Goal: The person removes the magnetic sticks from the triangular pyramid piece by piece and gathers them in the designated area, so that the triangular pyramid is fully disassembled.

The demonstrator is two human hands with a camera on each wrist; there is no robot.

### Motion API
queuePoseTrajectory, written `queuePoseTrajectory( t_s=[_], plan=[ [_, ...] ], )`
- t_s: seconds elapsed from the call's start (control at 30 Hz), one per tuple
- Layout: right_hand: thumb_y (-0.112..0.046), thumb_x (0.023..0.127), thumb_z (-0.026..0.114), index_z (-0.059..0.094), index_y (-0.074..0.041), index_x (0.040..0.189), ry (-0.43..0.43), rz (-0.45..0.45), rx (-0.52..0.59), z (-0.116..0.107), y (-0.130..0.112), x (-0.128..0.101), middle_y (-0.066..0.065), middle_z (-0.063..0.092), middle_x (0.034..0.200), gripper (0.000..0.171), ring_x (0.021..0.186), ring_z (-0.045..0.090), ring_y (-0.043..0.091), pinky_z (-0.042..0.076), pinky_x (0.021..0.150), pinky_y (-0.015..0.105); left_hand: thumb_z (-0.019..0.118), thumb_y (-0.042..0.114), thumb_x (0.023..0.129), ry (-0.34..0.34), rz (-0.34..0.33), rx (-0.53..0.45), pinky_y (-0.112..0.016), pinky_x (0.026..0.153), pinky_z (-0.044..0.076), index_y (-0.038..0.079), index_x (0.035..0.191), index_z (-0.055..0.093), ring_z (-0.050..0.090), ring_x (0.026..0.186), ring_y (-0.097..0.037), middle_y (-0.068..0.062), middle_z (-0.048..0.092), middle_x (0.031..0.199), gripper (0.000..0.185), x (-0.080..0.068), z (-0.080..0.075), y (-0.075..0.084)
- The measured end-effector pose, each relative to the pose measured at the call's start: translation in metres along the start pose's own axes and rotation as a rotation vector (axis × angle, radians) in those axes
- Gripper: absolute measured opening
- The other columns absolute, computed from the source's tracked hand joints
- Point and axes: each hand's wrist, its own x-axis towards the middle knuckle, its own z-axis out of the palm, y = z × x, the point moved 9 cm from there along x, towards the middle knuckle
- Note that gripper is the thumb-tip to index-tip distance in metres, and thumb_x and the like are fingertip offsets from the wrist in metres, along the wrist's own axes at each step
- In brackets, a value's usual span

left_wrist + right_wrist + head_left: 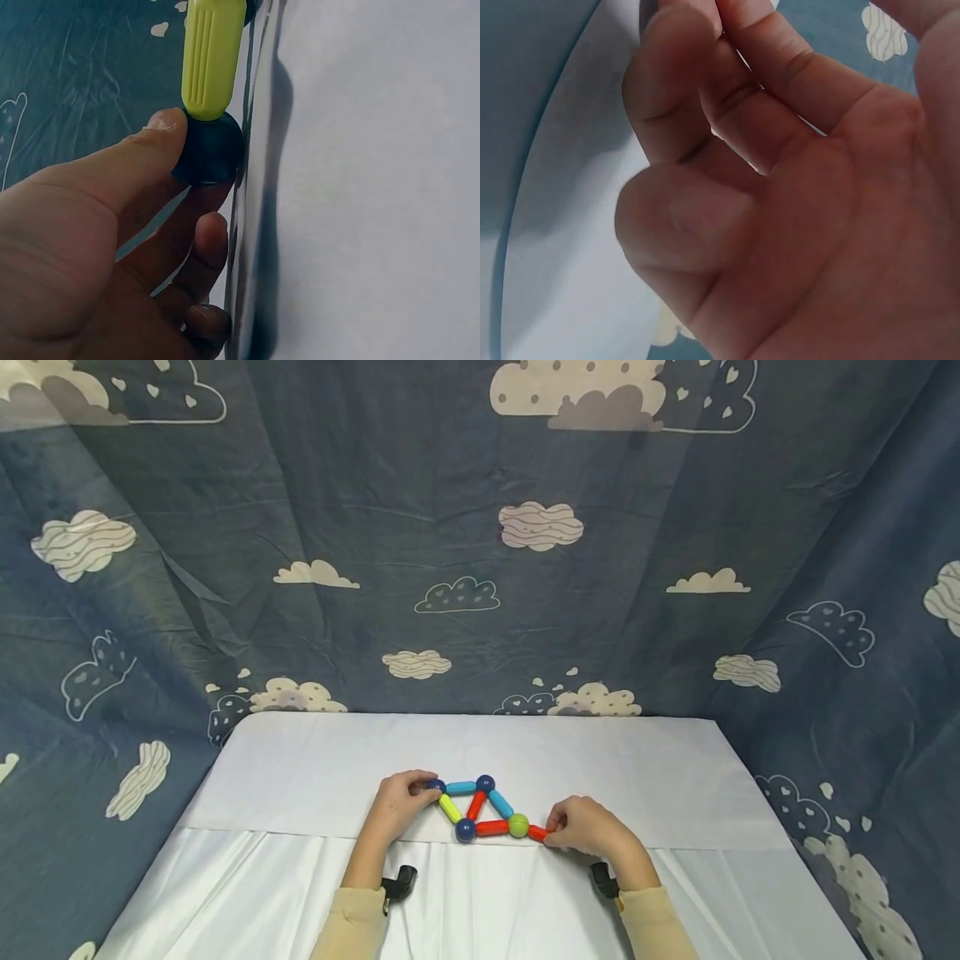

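A flat figure of magnetic rods and balls lies on the white table (300,777): a blue rod (461,787), a yellow-green rod (450,808), red rods (492,828), dark blue balls (485,783) and a green ball (518,825). My left hand (401,802) pinches the dark blue ball (210,150) at the figure's left corner, thumb on top; the yellow-green rod (212,56) runs from it. My right hand (588,827) has curled fingers at the outer end of a short red rod (537,833) right of the green ball. In the right wrist view only the curled fingers (697,97) show.
A dark blue cloth with cloud prints (480,568) hangs behind and beside the table. The white cover has a fold line across its front part (262,837). Black wrist camera mounts (401,883) sit near both forearms.
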Motion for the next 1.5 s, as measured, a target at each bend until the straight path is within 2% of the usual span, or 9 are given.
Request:
queuePoseTrajectory(
  t_s=[0.37, 0.53, 0.67, 0.8, 0.97, 1.13, 1.23, 1.37, 1.5],
  plan=[
    [-0.013, 0.086, 0.086, 0.075, -0.010, 0.089, 0.001, 0.028, 0.046, -0.004, 0.004, 0.002, 0.001, 0.066, 0.080, 0.012, 0.071, 0.057, 0.018, 0.049, 0.065, 0.030, 0.081, 0.026, 0.094, -0.001, 0.004, -0.020, -0.030, 0.074, 0.048, 0.014, 0.120, 0.079, 0.057, 0.081, -0.012, 0.000, 0.075, 0.097, 0.029, 0.000, 0.004, 0.000],
    [-0.015, 0.089, 0.084, 0.078, -0.007, 0.109, 0.135, -0.019, 0.047, -0.021, -0.004, 0.004, 0.003, 0.072, 0.096, 0.022, 0.087, 0.063, 0.019, 0.059, 0.082, 0.039, 0.083, 0.028, 0.093, -0.025, 0.025, -0.033, -0.029, 0.071, 0.045, 0.017, 0.117, 0.080, 0.055, 0.078, -0.013, 0.001, 0.070, 0.090, 0.027, -0.001, 0.011, 0.004],
    [-0.014, 0.091, 0.083, 0.077, -0.007, 0.118, 0.252, -0.082, 0.046, -0.030, -0.016, 0.006, 0.006, 0.075, 0.111, 0.029, 0.106, 0.068, 0.025, 0.058, 0.099, 0.050, 0.083, 0.029, 0.092, -0.042, 0.059, -0.025, -0.028, 0.071, 0.044, 0.018, 0.114, 0.079, 0.054, 0.078, -0.012, 0.003, 0.068, 0.089, 0.025, -0.003, 0.018, 0.009],
    [-0.014, 0.090, 0.084, 0.077, -0.011, 0.122, 0.300, -0.098, 0.077, -0.026, -0.026, 0.009, 0.006, 0.076, 0.119, 0.032, 0.118, 0.068, 0.030, 0.056, 0.106, 0.053, 0.083, 0.028, 0.092, -0.067, 0.101, -0.014, -0.026, 0.069, 0.043, 0.016, 0.115, 0.079, 0.052, 0.077, -0.011, 0.002, 0.067, 0.088, 0.026, -0.005, 0.024, 0.016],
    [-0.014, 0.090, 0.084, 0.076, -0.013, 0.123, 0.292, -0.121, 0.133, -0.016, -0.043, 0.015, 0.006, 0.076, 0.122, 0.033, 0.124, 0.067, 0.033, 0.053, 0.109, 0.057, 0.083, 0.029, 0.092, -0.107, 0.099, -0.014, -0.027, 0.072, 0.045, 0.018, 0.117, 0.078, 0.055, 0.081, -0.013, 0.001, 0.070, 0.093, 0.028, -0.007, 0.029, 0.019],
    [-0.011, 0.091, 0.083, 0.077, -0.010, 0.123, 0.250, -0.175, 0.194, -0.003, -0.059, 0.026, 0.006, 0.077, 0.123, 0.033, 0.126, 0.067, 0.035, 0.051, 0.111, 0.058, 0.086, 0.028, 0.088, -0.170, 0.137, -0.021, -0.037, 0.092, 0.052, 0.026, 0.125, 0.076, 0.061, 0.103, -0.014, 0.002, 0.074, 0.120, 0.039, -0.007, 0.034, 0.016],
    [-0.010, 0.092, 0.082, 0.076, -0.009, 0.124, 0.235, -0.197, 0.224, 0.004, -0.062, 0.034, 0.006, 0.077, 0.124, 0.033, 0.128, 0.066, 0.037, 0.051, 0.111, 0.059, 0.087, 0.028, 0.088, -0.212, 0.184, -0.035, -0.042, 0.098, 0.050, 0.030, 0.127, 0.074, 0.060, 0.109, -0.016, 0.003, 0.072, 0.126, 0.041, -0.008, 0.039, 0.018],
    [-0.011, 0.091, 0.082, 0.077, -0.011, 0.123, 0.229, -0.200, 0.237, 0.013, -0.061, 0.045, 0.006, 0.077, 0.123, 0.032, 0.127, 0.068, 0.036, 0.051, 0.111, 0.058, 0.087, 0.030, 0.088, -0.239, 0.252, -0.043, -0.046, 0.101, 0.049, 0.033, 0.119, 0.076, 0.059, 0.114, -0.018, 0.007, 0.071, 0.125, 0.033, -0.009, 0.044, 0.024],
    [-0.013, 0.091, 0.083, 0.078, -0.012, 0.120, 0.211, -0.192, 0.228, 0.021, -0.059, 0.053, 0.007, 0.077, 0.124, 0.030, 0.125, 0.068, 0.033, 0.051, 0.111, 0.055, 0.087, 0.031, 0.089, -0.240, 0.279, -0.046, -0.050, 0.105, 0.047, 0.035, 0.107, 0.079, 0.058, 0.119, -0.019, 0.010, 0.070, 0.123, 0.021, -0.011, 0.046, 0.028]
  ],
)
